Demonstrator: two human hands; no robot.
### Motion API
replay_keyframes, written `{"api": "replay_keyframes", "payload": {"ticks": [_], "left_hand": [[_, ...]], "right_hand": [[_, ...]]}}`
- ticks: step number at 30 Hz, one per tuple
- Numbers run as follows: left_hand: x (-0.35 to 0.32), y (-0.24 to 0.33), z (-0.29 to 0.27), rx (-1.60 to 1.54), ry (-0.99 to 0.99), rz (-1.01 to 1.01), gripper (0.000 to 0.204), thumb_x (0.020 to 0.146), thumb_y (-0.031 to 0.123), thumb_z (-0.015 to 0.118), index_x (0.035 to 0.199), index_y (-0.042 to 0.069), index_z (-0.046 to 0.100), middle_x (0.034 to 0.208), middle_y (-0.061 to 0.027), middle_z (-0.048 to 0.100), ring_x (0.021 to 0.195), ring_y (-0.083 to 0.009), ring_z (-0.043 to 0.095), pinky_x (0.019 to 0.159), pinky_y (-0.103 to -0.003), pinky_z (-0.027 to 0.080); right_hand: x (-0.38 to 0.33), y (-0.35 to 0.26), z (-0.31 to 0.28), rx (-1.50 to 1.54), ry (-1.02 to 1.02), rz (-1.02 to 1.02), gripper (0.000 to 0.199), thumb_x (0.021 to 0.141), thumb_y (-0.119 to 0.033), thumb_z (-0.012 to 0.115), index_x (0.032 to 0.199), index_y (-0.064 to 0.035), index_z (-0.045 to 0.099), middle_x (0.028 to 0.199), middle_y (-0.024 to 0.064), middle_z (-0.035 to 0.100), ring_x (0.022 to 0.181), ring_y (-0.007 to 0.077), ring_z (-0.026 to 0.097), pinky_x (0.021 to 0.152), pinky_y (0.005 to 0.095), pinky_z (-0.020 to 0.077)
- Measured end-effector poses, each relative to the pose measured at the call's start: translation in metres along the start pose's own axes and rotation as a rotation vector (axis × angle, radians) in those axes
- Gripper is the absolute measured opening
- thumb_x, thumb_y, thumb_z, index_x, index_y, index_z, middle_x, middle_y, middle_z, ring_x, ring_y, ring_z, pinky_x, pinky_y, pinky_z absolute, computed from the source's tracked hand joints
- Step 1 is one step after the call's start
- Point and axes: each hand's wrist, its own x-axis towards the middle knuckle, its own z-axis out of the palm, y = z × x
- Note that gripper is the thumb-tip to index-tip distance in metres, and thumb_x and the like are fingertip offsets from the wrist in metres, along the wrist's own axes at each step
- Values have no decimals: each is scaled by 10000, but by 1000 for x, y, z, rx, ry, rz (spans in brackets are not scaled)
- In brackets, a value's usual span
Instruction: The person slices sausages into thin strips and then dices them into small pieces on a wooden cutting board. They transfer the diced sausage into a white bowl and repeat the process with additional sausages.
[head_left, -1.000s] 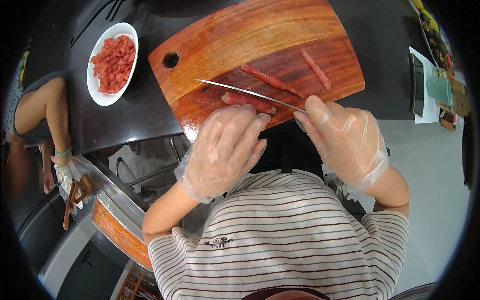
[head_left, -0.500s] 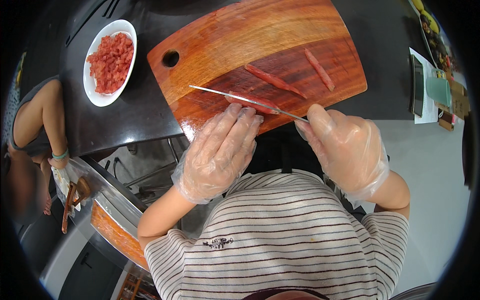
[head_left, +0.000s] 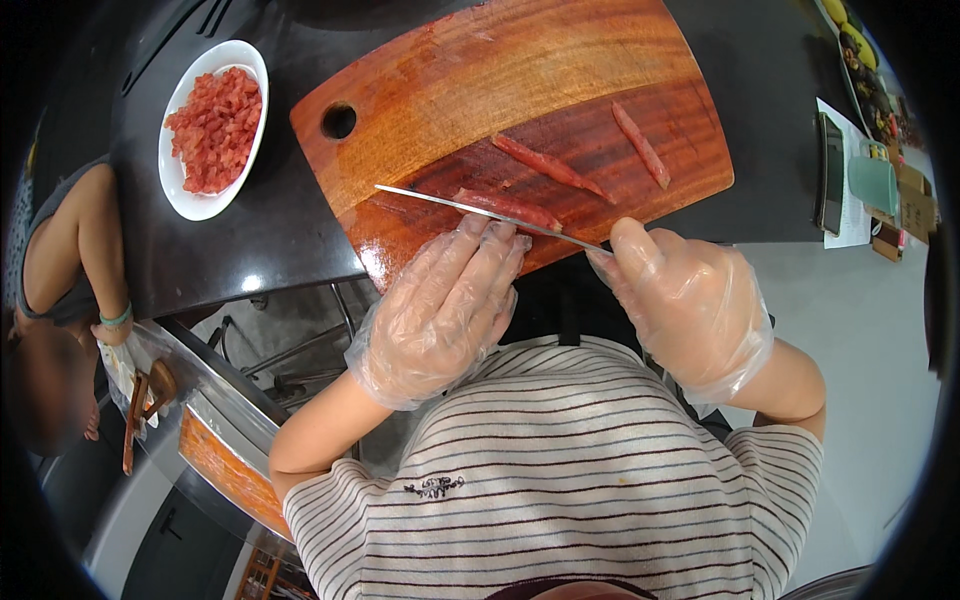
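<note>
My gloved right hand (head_left: 695, 300) is closed around the handle of a long thin knife (head_left: 425, 199), its handle hidden in the fingers. The blade slants across a strip of raw red meat (head_left: 515, 207) near the front edge of a wooden cutting board (head_left: 520, 75). My gloved left hand (head_left: 445, 305) has its fingers pressed together, the tips at the strip's near side, right against the blade. Beyond the blade lie two more red strips, one in the middle (head_left: 550, 168) and one farther right (head_left: 641, 143).
A white oval bowl (head_left: 185, 205) of diced red meat (head_left: 215, 130) stands left of the board on the dark table (head_left: 200, 270). At far left, another person's arm (head_left: 95, 240) hangs by a plastic-covered tray (head_left: 235, 470). A green container (head_left: 873, 183) and a phone-like dark device (head_left: 830, 170) sit at right.
The knife blade and right hand have shifted slightly downward and left. More of the meat strip shows beyond the blade. The left hand stays nearly in place.
</note>
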Motion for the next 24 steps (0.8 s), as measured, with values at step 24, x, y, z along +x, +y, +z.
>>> {"api": "replay_keyframes", "payload": {"ticks": [24], "left_hand": [[-3,-5,-5,-28,-36,29,523,824,83,790,1321,-36,681,1406,-156,637,1325,-333,598,1076,-431,523]], "right_hand": [[31,11,3,84,60,6,251,1019,-266,649,903,-58,569,582,148,609,565,371,665,506,471,535]]}}
